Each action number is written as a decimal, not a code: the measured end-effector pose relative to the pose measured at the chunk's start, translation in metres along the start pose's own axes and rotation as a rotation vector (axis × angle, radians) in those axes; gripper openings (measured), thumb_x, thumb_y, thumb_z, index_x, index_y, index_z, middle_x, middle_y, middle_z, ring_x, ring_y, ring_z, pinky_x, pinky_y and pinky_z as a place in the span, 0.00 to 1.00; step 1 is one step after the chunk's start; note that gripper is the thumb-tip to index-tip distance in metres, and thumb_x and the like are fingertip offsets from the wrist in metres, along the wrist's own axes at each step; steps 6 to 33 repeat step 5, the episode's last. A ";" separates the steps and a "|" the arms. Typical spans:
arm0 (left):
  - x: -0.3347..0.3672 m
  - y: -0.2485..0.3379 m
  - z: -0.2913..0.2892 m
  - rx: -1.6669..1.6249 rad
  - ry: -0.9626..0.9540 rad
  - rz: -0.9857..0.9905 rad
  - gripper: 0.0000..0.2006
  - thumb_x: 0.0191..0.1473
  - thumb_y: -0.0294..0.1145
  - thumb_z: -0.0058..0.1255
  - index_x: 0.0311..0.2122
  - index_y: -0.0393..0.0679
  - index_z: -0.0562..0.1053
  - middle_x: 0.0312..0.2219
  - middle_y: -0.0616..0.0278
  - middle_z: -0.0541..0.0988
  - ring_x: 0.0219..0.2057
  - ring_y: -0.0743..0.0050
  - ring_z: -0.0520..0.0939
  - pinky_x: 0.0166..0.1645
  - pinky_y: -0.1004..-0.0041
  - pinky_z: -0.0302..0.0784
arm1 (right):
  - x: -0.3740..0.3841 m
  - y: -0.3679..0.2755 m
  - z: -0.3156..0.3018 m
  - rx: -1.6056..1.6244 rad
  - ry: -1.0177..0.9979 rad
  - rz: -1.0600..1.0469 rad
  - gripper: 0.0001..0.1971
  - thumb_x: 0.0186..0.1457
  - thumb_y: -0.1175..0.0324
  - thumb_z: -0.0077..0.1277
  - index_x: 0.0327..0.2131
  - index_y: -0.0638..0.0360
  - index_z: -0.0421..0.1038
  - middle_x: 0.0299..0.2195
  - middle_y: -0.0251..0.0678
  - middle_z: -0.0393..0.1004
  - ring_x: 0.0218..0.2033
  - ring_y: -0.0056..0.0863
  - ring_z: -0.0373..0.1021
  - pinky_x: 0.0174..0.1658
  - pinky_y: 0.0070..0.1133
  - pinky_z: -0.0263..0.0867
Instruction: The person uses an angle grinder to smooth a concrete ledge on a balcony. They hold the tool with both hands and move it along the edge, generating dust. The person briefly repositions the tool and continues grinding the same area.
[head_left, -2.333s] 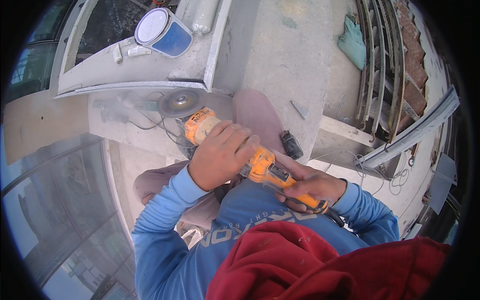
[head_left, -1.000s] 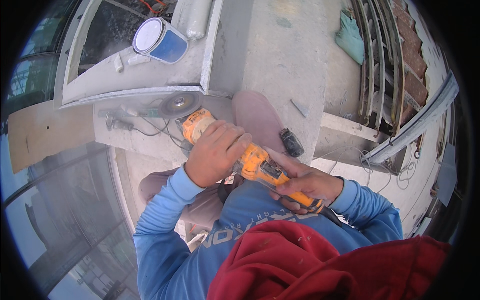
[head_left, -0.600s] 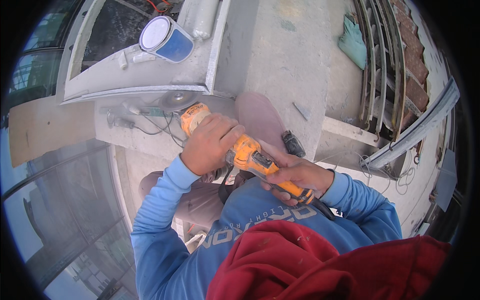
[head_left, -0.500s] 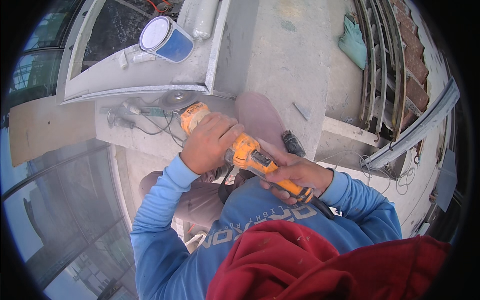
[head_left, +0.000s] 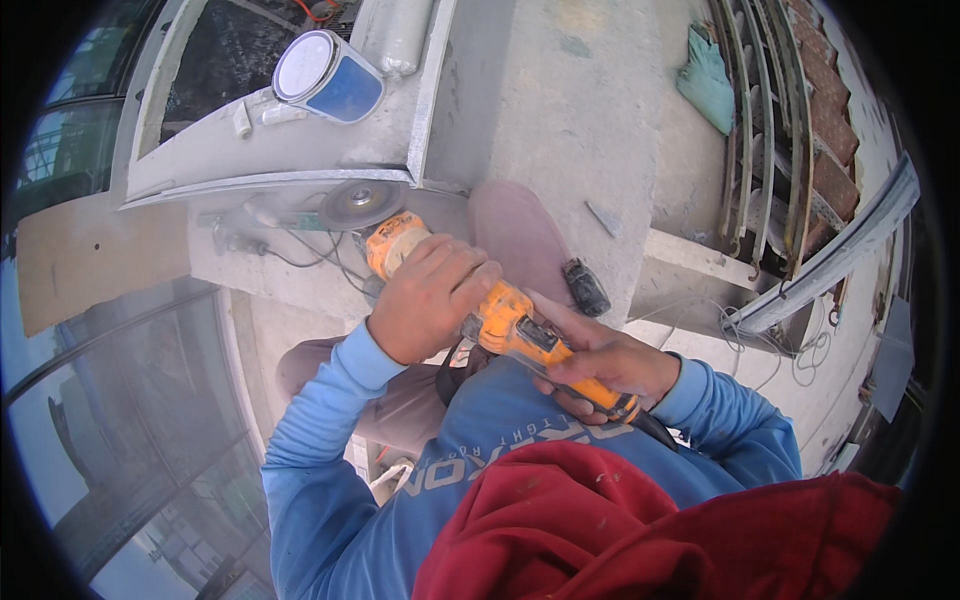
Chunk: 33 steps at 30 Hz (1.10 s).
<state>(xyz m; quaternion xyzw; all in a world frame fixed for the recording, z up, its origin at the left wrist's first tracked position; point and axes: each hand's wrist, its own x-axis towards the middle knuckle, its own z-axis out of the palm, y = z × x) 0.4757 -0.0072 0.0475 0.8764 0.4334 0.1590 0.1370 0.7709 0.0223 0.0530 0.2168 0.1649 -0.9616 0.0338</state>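
Both my hands hold an orange angle grinder (head_left: 515, 325) slantwise across my lap. My left hand (head_left: 430, 298) wraps round its front body, just behind the gear head. At the rear handle my right hand (head_left: 610, 362) is closed, with the thumb on top and fingers underneath. The grinder's round disc (head_left: 362, 204) lies close under the pale metal edge strip (head_left: 265, 187) of a ledge; whether it touches, I cannot tell. A black cord leaves the back end of the grinder beside my right wrist.
A white and blue bucket (head_left: 328, 78) stands on the ledge beside small white tubes. Cables and a plug (head_left: 238, 238) lie below the ledge. Bent metal bars (head_left: 765, 130), a green bag (head_left: 706, 82) and loose wire (head_left: 790, 350) are on the right. A glass facade (head_left: 140, 400) runs along the left.
The grinder and both hands have shifted slightly right and toward me. The disc now shows more of its face. My grip is the same.
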 end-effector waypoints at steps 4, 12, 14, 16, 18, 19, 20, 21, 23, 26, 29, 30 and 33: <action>-0.003 -0.007 -0.001 0.006 -0.018 -0.013 0.32 0.37 0.33 0.70 0.52 0.40 0.76 0.46 0.53 0.81 0.48 0.46 0.84 0.60 0.49 0.76 | 0.008 -0.001 -0.002 0.002 -0.021 -0.010 0.50 0.69 0.69 0.53 0.80 0.36 0.27 0.42 0.40 0.72 0.26 0.24 0.72 0.25 0.23 0.70; -0.004 -0.009 -0.001 0.007 -0.018 -0.018 0.32 0.37 0.33 0.70 0.52 0.41 0.76 0.46 0.53 0.81 0.48 0.46 0.84 0.60 0.49 0.76 | 0.011 -0.002 -0.005 -0.010 -0.044 -0.009 0.50 0.69 0.68 0.53 0.80 0.36 0.26 0.43 0.41 0.72 0.27 0.25 0.73 0.25 0.24 0.71; -0.004 -0.009 -0.001 0.007 -0.018 -0.018 0.32 0.37 0.33 0.70 0.52 0.41 0.76 0.46 0.53 0.81 0.48 0.46 0.84 0.60 0.49 0.76 | 0.011 -0.002 -0.005 -0.010 -0.044 -0.009 0.50 0.69 0.68 0.53 0.80 0.36 0.26 0.43 0.41 0.72 0.27 0.25 0.73 0.25 0.24 0.71; -0.004 -0.009 -0.001 0.007 -0.018 -0.018 0.32 0.37 0.33 0.70 0.52 0.41 0.76 0.46 0.53 0.81 0.48 0.46 0.84 0.60 0.49 0.76 | 0.011 -0.002 -0.005 -0.010 -0.044 -0.009 0.50 0.69 0.68 0.53 0.80 0.36 0.26 0.43 0.41 0.72 0.27 0.25 0.73 0.25 0.24 0.71; -0.004 -0.009 -0.001 0.007 -0.018 -0.018 0.32 0.37 0.33 0.70 0.52 0.41 0.76 0.46 0.53 0.81 0.48 0.46 0.84 0.60 0.49 0.76 | 0.011 -0.002 -0.005 -0.010 -0.044 -0.009 0.50 0.69 0.68 0.53 0.80 0.36 0.26 0.43 0.41 0.72 0.27 0.25 0.73 0.25 0.24 0.71; -0.004 -0.009 -0.001 0.007 -0.018 -0.018 0.32 0.37 0.33 0.70 0.52 0.41 0.76 0.46 0.53 0.81 0.48 0.46 0.84 0.60 0.49 0.76 | 0.011 -0.002 -0.005 -0.010 -0.044 -0.009 0.50 0.69 0.68 0.53 0.80 0.36 0.26 0.43 0.41 0.72 0.27 0.25 0.73 0.25 0.24 0.71; -0.004 -0.009 -0.001 0.007 -0.018 -0.018 0.32 0.37 0.33 0.70 0.52 0.41 0.76 0.46 0.53 0.81 0.48 0.46 0.84 0.60 0.49 0.76 | 0.011 -0.002 -0.005 -0.010 -0.044 -0.009 0.50 0.69 0.68 0.53 0.80 0.36 0.26 0.43 0.41 0.72 0.27 0.25 0.73 0.25 0.24 0.71; -0.004 -0.009 -0.001 0.007 -0.018 -0.018 0.32 0.37 0.33 0.70 0.52 0.41 0.76 0.46 0.53 0.81 0.48 0.46 0.84 0.60 0.49 0.76 | 0.011 -0.002 -0.005 -0.010 -0.044 -0.009 0.50 0.69 0.68 0.53 0.80 0.36 0.26 0.43 0.41 0.72 0.27 0.25 0.73 0.25 0.24 0.71; -0.004 -0.009 -0.001 0.007 -0.018 -0.018 0.32 0.37 0.33 0.70 0.52 0.41 0.76 0.46 0.53 0.81 0.48 0.46 0.84 0.60 0.49 0.76 | 0.011 -0.002 -0.005 -0.010 -0.044 -0.009 0.50 0.69 0.68 0.53 0.80 0.36 0.26 0.43 0.41 0.72 0.27 0.25 0.73 0.25 0.24 0.71; -0.004 -0.009 -0.001 0.007 -0.018 -0.018 0.32 0.37 0.33 0.70 0.52 0.41 0.76 0.46 0.53 0.81 0.48 0.46 0.84 0.60 0.49 0.76 | 0.011 -0.002 -0.005 -0.010 -0.044 -0.009 0.50 0.69 0.68 0.53 0.80 0.36 0.26 0.43 0.41 0.72 0.27 0.25 0.73 0.25 0.24 0.71; -0.004 -0.009 -0.001 0.007 -0.018 -0.018 0.32 0.37 0.33 0.70 0.52 0.41 0.76 0.46 0.53 0.81 0.48 0.46 0.84 0.60 0.49 0.76 | 0.011 -0.002 -0.005 -0.010 -0.044 -0.009 0.50 0.69 0.68 0.53 0.80 0.36 0.26 0.43 0.41 0.72 0.27 0.25 0.73 0.25 0.24 0.71; -0.004 -0.009 -0.001 0.007 -0.018 -0.018 0.32 0.37 0.33 0.70 0.52 0.41 0.76 0.46 0.53 0.81 0.48 0.46 0.84 0.60 0.49 0.76 | 0.011 -0.002 -0.005 -0.010 -0.044 -0.009 0.50 0.69 0.68 0.53 0.80 0.36 0.26 0.43 0.41 0.72 0.27 0.25 0.73 0.25 0.24 0.71; -0.004 -0.009 -0.001 0.007 -0.018 -0.018 0.32 0.37 0.33 0.70 0.52 0.41 0.76 0.46 0.53 0.81 0.48 0.46 0.84 0.60 0.49 0.76 | 0.011 -0.002 -0.005 -0.010 -0.044 -0.009 0.50 0.69 0.68 0.53 0.80 0.36 0.26 0.43 0.41 0.72 0.27 0.25 0.73 0.25 0.24 0.71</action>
